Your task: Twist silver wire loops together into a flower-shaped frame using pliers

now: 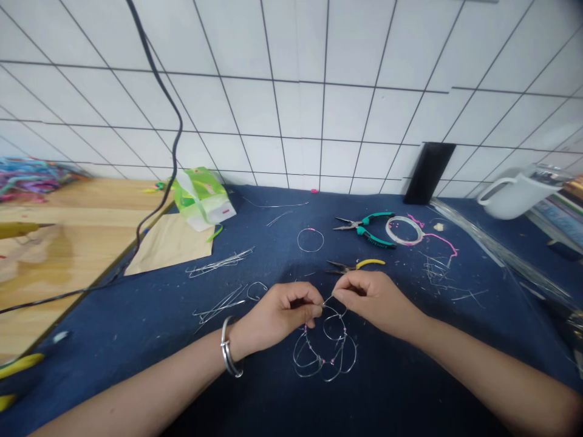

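A looped wire frame (324,360), bent into several petal-like rings with small pink beads or ties along it, hangs below my fingers over the dark blue cloth. My left hand (285,312), with a silver bangle at the wrist, pinches the frame's upper left part. Thumb and fingertips of my right hand (368,297) are closed on a short wire end (328,298) just above the frame. Behind my right hand lie yellow-handled pliers (355,266), partly covered by it. A single wire ring (310,240) with a pink mark rests farther back.
Teal-handled pliers (367,229) and a white roll (404,230) with pink cord lie at back right. Wire bundles (219,263) are on the left; scraps (437,271) lie right. A black cable (175,145) hangs at left. A white mug (512,197) stands far right.
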`<state>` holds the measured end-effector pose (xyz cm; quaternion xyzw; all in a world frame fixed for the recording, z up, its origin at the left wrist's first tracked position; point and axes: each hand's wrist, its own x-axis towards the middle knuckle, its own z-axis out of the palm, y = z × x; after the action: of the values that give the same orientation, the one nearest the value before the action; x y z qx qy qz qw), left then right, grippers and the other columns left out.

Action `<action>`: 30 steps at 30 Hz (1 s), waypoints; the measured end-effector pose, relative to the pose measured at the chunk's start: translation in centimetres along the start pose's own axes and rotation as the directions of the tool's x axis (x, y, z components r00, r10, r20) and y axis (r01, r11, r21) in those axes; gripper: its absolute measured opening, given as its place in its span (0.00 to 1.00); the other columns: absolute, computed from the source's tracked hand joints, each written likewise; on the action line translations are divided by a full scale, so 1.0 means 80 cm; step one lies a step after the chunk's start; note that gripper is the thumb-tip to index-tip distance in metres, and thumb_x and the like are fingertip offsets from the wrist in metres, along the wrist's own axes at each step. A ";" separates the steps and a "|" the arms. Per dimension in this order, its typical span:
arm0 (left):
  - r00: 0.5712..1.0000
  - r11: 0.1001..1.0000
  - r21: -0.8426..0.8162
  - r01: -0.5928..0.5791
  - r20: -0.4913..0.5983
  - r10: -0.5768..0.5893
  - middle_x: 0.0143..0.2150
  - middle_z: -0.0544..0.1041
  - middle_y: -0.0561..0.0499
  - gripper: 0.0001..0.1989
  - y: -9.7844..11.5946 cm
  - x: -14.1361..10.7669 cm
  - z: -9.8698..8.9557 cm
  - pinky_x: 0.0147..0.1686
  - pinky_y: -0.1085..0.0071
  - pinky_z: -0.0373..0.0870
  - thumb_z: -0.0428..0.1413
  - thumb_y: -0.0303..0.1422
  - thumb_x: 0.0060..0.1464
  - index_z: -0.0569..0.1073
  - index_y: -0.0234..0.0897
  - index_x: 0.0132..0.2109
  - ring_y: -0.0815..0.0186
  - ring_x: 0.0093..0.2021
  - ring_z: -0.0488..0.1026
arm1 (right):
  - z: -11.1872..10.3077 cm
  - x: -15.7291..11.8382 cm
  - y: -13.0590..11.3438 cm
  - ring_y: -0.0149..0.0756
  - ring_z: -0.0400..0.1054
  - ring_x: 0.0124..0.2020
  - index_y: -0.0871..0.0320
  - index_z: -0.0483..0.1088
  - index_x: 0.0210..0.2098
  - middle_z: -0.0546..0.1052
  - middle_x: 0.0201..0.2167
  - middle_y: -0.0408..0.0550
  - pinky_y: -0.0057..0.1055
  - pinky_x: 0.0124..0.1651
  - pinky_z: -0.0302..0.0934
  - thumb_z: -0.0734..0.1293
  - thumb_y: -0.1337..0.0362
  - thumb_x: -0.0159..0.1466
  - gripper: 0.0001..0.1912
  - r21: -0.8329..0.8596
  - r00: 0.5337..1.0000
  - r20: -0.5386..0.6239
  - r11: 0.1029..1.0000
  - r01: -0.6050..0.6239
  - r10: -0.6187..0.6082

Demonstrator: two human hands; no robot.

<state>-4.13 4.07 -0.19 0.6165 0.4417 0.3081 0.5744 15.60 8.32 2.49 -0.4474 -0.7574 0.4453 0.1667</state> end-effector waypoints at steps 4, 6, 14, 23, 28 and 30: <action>1.000 1.000 0.002 -0.003 0.000 0.003 0.26 0.71 0.52 0.04 -0.001 0.001 0.000 0.30 0.72 0.67 0.52 0.29 0.54 0.71 0.33 0.34 0.70 0.27 0.69 | 0.000 0.000 -0.001 0.25 0.56 0.22 0.57 0.68 0.25 0.65 0.20 0.39 0.23 0.24 0.52 0.61 0.64 0.57 0.07 0.016 1.000 0.001 1.000 -0.002 0.002; 1.000 1.000 0.009 -0.004 0.002 0.004 0.26 0.71 0.52 0.05 -0.002 0.001 0.000 0.30 0.72 0.67 0.52 0.29 0.54 0.71 0.33 0.34 0.70 0.27 0.69 | 0.000 -0.001 -0.001 0.25 0.56 0.22 0.57 0.68 0.25 0.65 0.20 0.39 0.23 0.24 0.52 0.61 0.64 0.57 0.07 0.024 1.000 -0.002 1.000 0.000 0.000; 1.000 0.999 0.036 -0.009 0.006 0.009 0.27 0.71 0.52 0.05 -0.002 -0.001 0.000 0.30 0.72 0.67 0.51 0.29 0.54 0.70 0.33 0.34 0.70 0.28 0.69 | 0.001 -0.001 0.000 0.25 0.56 0.22 0.57 0.68 0.25 0.65 0.20 0.39 0.23 0.24 0.52 0.61 0.65 0.57 0.07 0.027 1.000 0.003 1.000 0.003 -0.003; 1.000 0.998 0.057 0.006 0.010 -0.007 0.27 0.71 0.53 0.05 -0.003 0.001 -0.001 0.30 0.72 0.66 0.51 0.30 0.55 0.70 0.33 0.34 0.70 0.28 0.69 | 0.002 -0.001 0.003 0.23 0.55 0.21 0.58 0.68 0.25 0.64 0.19 0.37 0.22 0.24 0.51 0.61 0.65 0.57 0.07 0.009 1.000 -0.003 1.000 0.006 -0.006; 1.000 1.000 0.025 0.020 0.015 -0.020 0.27 0.71 0.52 0.05 -0.001 0.001 -0.002 0.30 0.72 0.66 0.52 0.30 0.55 0.70 0.32 0.34 0.70 0.28 0.69 | 0.003 -0.001 0.000 0.23 0.55 0.21 0.58 0.68 0.25 0.64 0.19 0.37 0.21 0.24 0.51 0.61 0.66 0.56 0.06 0.010 1.000 -0.005 1.000 0.001 -0.001; 0.999 1.000 0.011 0.026 0.018 -0.026 0.27 0.71 0.52 0.06 -0.001 0.001 -0.002 0.30 0.72 0.66 0.52 0.31 0.55 0.71 0.32 0.35 0.70 0.28 0.69 | 0.004 0.000 -0.002 0.23 0.56 0.21 0.59 0.68 0.25 0.64 0.19 0.37 0.21 0.24 0.52 0.61 0.66 0.56 0.06 0.013 1.000 -0.005 1.000 -0.003 0.003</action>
<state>-4.23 4.19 -0.25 0.6166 0.4462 0.2926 0.5789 15.35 8.11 2.42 -0.4485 -0.7535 0.4493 0.1709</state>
